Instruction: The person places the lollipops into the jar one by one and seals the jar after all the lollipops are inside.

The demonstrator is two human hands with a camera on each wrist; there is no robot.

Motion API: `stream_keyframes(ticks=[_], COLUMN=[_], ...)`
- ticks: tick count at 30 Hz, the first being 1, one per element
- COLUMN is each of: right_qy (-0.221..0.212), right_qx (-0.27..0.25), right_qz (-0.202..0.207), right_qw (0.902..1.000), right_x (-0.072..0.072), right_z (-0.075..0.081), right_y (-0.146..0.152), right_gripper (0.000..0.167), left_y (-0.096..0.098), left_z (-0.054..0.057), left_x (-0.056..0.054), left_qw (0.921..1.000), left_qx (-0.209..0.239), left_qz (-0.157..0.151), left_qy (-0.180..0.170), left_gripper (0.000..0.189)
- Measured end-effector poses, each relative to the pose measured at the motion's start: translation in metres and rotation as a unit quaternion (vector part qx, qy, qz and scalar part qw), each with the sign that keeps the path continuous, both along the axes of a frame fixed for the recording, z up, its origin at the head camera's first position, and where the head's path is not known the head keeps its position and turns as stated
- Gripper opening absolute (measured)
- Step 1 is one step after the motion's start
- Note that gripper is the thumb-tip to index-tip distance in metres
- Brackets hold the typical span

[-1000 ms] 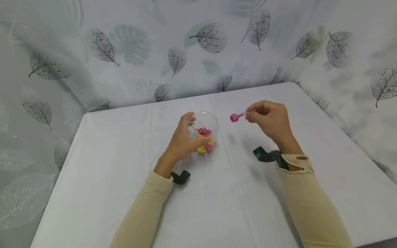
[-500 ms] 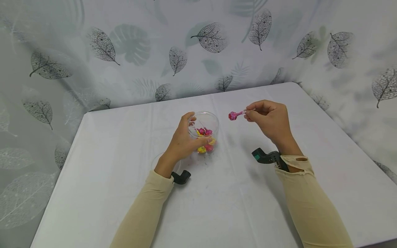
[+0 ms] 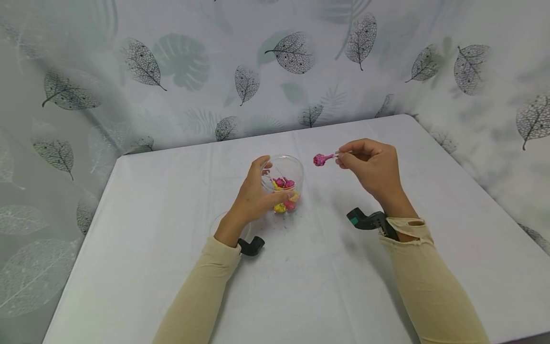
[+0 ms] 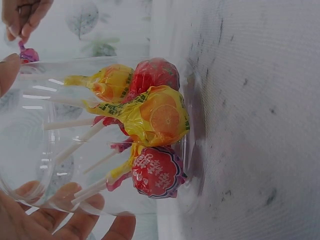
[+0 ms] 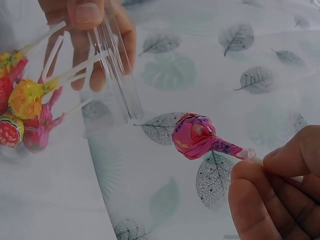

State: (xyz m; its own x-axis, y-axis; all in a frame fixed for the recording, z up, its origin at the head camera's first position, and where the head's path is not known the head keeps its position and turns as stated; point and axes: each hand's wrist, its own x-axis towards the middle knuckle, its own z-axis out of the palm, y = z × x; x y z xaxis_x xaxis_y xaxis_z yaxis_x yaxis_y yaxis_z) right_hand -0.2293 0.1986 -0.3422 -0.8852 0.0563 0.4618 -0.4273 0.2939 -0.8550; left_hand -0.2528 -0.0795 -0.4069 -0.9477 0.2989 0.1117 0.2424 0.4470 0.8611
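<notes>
A clear plastic jar stands upright on the white table, its top open. Inside lie several wrapped lollipops in yellow and red-pink, heads at the bottom and white sticks pointing up. My left hand grips the jar round its side, thumb in front and fingers behind. To the right of the jar, my right hand pinches the stick of a pink lollipop between thumb and fingertips. That lollipop is held in the air, its head pointing left toward the jar's rim, apart from it.
A round clear lid lies on the table, partly hidden behind my left wrist. The white-covered table has its far edge against a leaf-patterned curtain. Dark wrist cameras sit on both wrists.
My right hand has shifted slightly to the left with the pink lollipop, bringing its head a little nearer the jar. The left hand and the jar stay where they were.
</notes>
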Motion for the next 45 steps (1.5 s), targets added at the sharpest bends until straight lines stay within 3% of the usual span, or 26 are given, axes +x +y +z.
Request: stream_keyframes(ticks=[11, 29, 45], right_qy=[0.016, 0.018, 0.011], right_qx=[-0.008, 0.003, -0.009], right_qz=[0.012, 0.012, 0.037], right_qw=[0.9998, 0.9998, 0.9992], right_x=[0.002, 0.004, 0.009], right_z=[0.000, 0.001, 0.003], right_y=[-0.004, -0.009, -0.020], right_gripper=[0.009, 0.009, 0.006], left_y=[0.001, 0.000, 0.001], left_z=[0.000, 0.000, 0.001], left_x=[0.000, 0.000, 0.001], left_qw=[1.0000, 1.0000, 1.0000], left_qx=[0.002, 0.003, 0.002], left_qz=[0.001, -0.002, 0.001], left_qy=[0.001, 0.000, -0.002], left_gripper=[0.105, 0.105, 0.105])
